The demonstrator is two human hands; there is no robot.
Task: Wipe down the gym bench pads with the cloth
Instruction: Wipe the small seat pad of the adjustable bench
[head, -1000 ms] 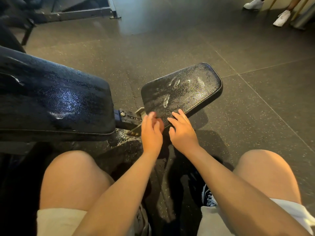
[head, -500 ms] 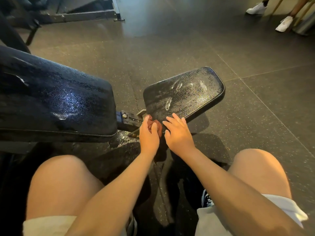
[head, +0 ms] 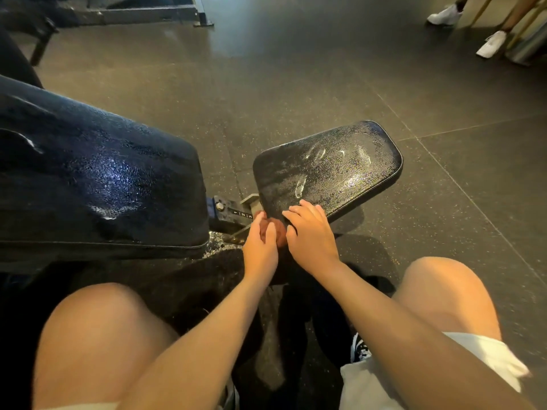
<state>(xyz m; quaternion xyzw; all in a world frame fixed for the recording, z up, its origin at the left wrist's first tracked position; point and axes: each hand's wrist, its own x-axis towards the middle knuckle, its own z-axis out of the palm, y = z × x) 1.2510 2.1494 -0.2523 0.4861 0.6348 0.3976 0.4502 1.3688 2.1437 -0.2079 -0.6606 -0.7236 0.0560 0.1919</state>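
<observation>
left hand [head: 260,247] curled round bunched brown cloth [head: 277,232] at near edge of small seat pad [head: 325,173]; right hand [head: 310,236] just beside, fingers relaxed, spread on pad edge; big pad [head: 103,179] to the left.

A single wide-angle head camera is looking forward and steeply down from above the person's knees [head: 97,327], sitting close over the small seat pad [head: 328,170], with the floor [head: 296,84] stretching away beyond
</observation>
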